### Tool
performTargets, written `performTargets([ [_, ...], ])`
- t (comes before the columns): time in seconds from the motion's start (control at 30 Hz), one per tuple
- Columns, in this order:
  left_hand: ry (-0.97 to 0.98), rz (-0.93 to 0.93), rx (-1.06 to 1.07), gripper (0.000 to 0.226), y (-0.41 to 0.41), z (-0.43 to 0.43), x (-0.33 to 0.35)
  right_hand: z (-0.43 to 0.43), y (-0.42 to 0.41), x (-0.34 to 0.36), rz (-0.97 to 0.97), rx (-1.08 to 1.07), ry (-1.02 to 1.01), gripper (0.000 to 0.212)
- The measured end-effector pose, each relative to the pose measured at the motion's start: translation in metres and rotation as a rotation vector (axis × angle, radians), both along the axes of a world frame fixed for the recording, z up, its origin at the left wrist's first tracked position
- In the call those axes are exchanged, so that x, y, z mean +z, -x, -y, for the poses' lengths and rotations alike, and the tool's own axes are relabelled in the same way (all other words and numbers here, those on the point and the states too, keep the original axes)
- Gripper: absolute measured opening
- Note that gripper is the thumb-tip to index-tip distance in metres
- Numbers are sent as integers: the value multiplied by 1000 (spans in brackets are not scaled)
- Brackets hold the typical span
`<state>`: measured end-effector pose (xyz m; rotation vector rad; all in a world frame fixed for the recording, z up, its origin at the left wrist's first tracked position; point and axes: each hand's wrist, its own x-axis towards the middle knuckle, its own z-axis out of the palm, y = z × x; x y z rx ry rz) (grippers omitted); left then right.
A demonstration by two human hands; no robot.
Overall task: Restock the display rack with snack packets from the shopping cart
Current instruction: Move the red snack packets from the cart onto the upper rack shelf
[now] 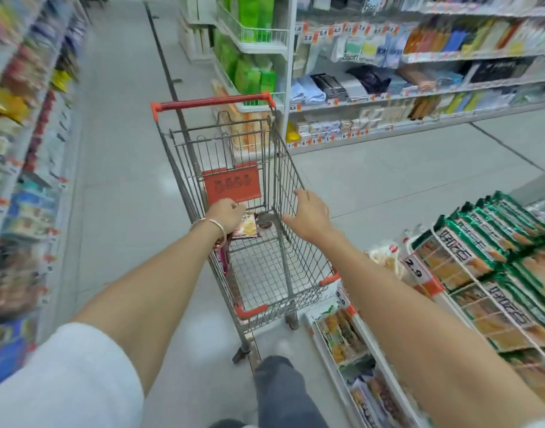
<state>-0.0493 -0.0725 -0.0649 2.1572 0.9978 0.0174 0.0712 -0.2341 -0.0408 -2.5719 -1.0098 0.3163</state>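
Head view looks down at a snack packet (249,227) lying flat on the bottom of the shopping cart (285,171), at the end near the red sign (231,184). Another packet (221,257), dark red, stands on its edge against the cart's left wall.

The left hand (226,214) is down inside the cart, right on top of the flat snack packet. Its fingers bend forward, but I cannot tell if it is grasping the packet or only touching it. A thin bangle (214,225) sits on that wrist. The right hand (311,214) is released, with its fingers spread out, over the cart's right wall. It holds nothing.

The cart is made of grey wire and has a red handle (212,104) at the far end. It stands on a pale grey floor (126,149).

Just to the right of the cart is the display rack (380,362). Rows of green-edged packets (481,242) lie on it, and a price tag (414,268) reads 2.9. Across the aisle are long white shelves (419,97) full of goods. More shelves (24,149) on the left look blurry.
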Motion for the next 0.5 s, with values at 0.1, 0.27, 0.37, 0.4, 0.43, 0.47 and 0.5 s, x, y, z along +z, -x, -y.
performTargets([
  [0.1, 43, -39, 39, 47, -3, -22, -28, -30, -11, -28, -73, 39, 68, 66],
  [0.27, 163, -79, 116, 50, -33, -61, -71, -81, -46, -79, -239, 136, 215, 64],
  [0.37, 209, -91, 192, 48, -63, -86, -86, -113, -77, -110, -357, 170, 292, 62],
  [0.4, 229, -100, 208, 46, -73, -94, -93, -123, -88, -119, -397, 163, 311, 61],
  [0.43, 253, -111, 219, 44, -83, -100, -98, -133, -98, -129, -428, 165, 322, 60],
  [0.47, 290, -120, 243, 41, -93, -105, -105, -143, -107, -138, -458, 172, 334, 59],
  [0.5, 321, -125, 273, 40, -102, -110, -112, -153, -115, -148, -484, 191, 347, 58],
])
